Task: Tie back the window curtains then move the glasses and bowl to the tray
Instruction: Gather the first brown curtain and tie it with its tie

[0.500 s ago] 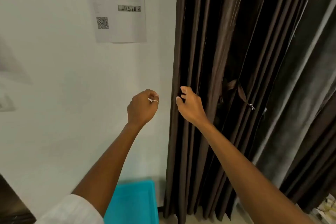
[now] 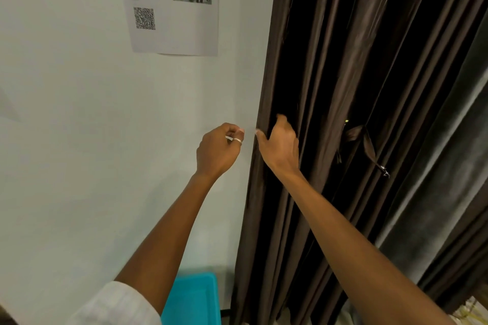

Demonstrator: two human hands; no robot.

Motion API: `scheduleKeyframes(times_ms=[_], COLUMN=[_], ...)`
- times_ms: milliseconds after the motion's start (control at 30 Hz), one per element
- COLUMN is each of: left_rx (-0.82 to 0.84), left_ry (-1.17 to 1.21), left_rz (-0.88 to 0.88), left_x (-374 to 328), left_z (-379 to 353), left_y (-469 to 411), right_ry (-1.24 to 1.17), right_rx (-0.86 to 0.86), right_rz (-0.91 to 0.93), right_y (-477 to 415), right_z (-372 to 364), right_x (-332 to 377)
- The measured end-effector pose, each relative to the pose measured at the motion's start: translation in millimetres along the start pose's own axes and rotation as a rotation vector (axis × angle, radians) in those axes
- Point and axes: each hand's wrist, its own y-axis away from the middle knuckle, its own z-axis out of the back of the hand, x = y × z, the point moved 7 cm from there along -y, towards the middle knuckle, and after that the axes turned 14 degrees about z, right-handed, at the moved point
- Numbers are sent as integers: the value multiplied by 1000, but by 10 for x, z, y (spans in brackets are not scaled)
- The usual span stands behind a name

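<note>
**Left hand drawn nearer the right at the curtain's edge**

Since the earlier frame, the left hand [image 2: 217, 152] had moved rightward, so that the gap between its fingertips and the thumb of the right hand [image 2: 281, 145] was narrower. The right hand had also worked its fingers deeper into the fabric. The sheet of paper [image 2: 184, 29] on the wall [image 2: 79, 113] sat higher in the view than before.

The left hand was closed in front of the white wall, apart from the cloth. Its fingers were curled in with the thumb tip against the forefinger, and a ring [image 2: 237, 140] showed on one finger. The right hand gripped the dark brown curtain [image 2: 330, 74] at its left edge, with its fingers hooked round the outermost fold and its thumb pointing left toward the other hand.

The curtain hung in vertical pleats beside the wall, filling the right half of the view. A brown tie-back strip [image 2: 368, 144] dangled loose among the pleats to the right of the right hand, with a small metal fitting [image 2: 385, 172] at its lower end. A paler grey curtain panel [image 2: 449, 192] hung further right.

The paper carried a QR code [image 2: 144, 18]. A turquoise bin [image 2: 195, 298] stood low against the wall, just left of the curtain's hem, and a white sleeve [image 2: 113, 306] covered the upper left arm.
</note>
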Motion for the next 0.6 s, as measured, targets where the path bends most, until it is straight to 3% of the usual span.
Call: scheduleKeyframes(times_ms=[167, 333, 500, 600], left_rx=[53, 154, 303, 260], left_ry=[21, -20, 21, -2], left_rz=[13, 49, 217, 294], left_x=[26, 99, 219, 276], left_z=[-175, -554, -906, -977], left_y=[45, 400, 718, 815], right_ry=[70, -174, -311, -369], right_rx=[92, 171, 248, 265], right_rz=[-139, -111, -197, -189], right_y=[372, 746, 1051, 1131], right_z=[-310, -568, -669, -680], right_x=[-351, -461, -540, -550])
